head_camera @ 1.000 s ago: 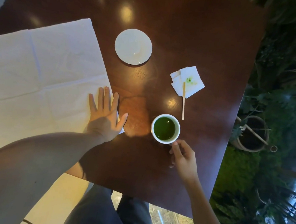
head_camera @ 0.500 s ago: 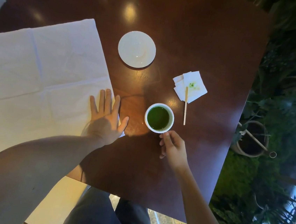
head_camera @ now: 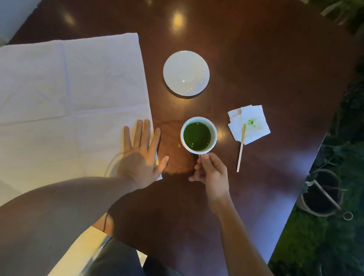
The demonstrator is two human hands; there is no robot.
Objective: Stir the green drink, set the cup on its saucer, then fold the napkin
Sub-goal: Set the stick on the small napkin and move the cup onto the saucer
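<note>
Table [head_camera: 262, 67]: bare dark wood beyond both hands, right edge past stirrer. Napkin [head_camera: 63, 103] unfolded, left side cut off; left hand [head_camera: 139, 158] flat, fingers spread on its corner. Saucer [head_camera: 186, 73] beyond right hand [head_camera: 212, 176], apart from cup. Cup [head_camera: 198, 135], green drink, pinched at near side; handle hidden. Stirrer [head_camera: 241, 147] right of hand, tip on stained tissue [head_camera: 248, 123].

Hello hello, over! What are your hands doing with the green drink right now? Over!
Right hand grips white cup of green drink. Left hand flat on big white napkin. Round white saucer bare, path open.
</note>
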